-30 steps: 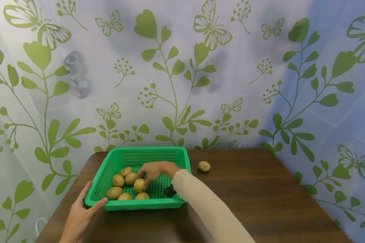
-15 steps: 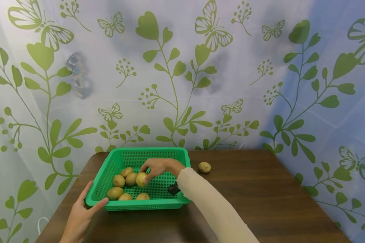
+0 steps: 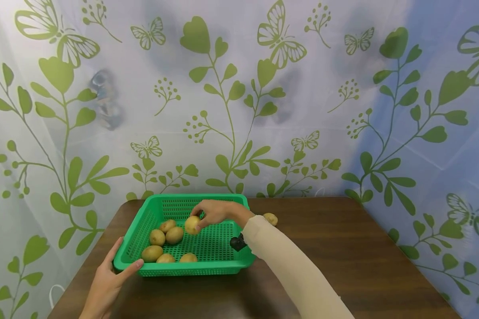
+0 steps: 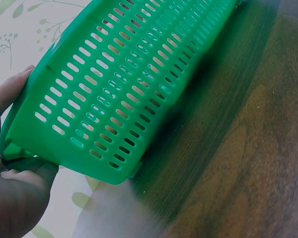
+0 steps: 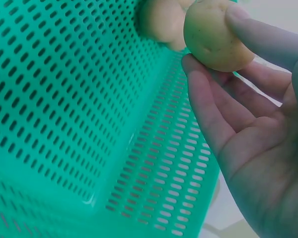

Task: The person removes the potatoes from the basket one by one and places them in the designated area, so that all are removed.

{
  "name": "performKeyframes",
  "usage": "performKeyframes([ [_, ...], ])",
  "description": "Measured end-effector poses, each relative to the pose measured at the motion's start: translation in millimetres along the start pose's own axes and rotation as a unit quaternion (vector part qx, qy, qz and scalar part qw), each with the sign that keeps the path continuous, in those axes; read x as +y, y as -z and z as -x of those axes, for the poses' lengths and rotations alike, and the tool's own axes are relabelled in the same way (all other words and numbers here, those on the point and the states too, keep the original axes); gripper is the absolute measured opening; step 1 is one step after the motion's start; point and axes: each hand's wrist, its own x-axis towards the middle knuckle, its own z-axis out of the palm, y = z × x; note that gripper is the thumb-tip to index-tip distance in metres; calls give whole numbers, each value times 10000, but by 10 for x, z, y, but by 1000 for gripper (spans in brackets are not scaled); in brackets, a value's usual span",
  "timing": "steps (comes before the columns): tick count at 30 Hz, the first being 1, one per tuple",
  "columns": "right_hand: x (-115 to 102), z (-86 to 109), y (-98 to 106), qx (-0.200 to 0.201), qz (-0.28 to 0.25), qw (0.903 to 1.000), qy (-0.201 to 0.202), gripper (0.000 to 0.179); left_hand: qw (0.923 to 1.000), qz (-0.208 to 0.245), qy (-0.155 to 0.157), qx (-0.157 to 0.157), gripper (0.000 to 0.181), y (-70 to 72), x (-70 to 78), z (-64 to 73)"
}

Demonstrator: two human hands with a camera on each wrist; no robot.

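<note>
- Yellow-brown round potato (image 3: 192, 225), lower centre of the frame: likely firm, light; best held round its middle.
- Right hand (image 3: 216, 212): fingers pinch it.
- Left hand (image 3: 107, 274): fingers grip green perforated plastic basket (image 3: 207, 266).

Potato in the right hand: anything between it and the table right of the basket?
Yes: the basket's right wall stands between the held potato and that table; the right sleeve spans above it.

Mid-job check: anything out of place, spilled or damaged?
One oddity: a lone potato lies on the table, right of the green basket, while the other potatoes in view sit inside it, apart from the held potato in the right hand. No damage shows.
</note>
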Motion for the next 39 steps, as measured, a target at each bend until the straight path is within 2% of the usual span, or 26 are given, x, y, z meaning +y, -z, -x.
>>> performKeyframes([
  [6,13,143,102,71,176,9998,0,44,9999,-18,-150,19,101,-13,12,5],
  [12,47,312,208,312,-36,9994,-146,41,9997,-39,-228,3,101,-50,44,3],
  [18,85,433,262,403,-82,9991,-139,44,9998,-25,-172,62,100,-13,15,-1],
  [21,125,500,279,480,-234,9982,-270,45,9998,-112,-152,58,101,2,-7,-8],
  [32,269,696,316,726,-504,9954,-370,43,9994,-173,-278,146,100,-5,-8,9],
  [39,366,812,317,853,-601,9931,-534,44,9999,-36,-135,4,101,-2,-22,-3],
])
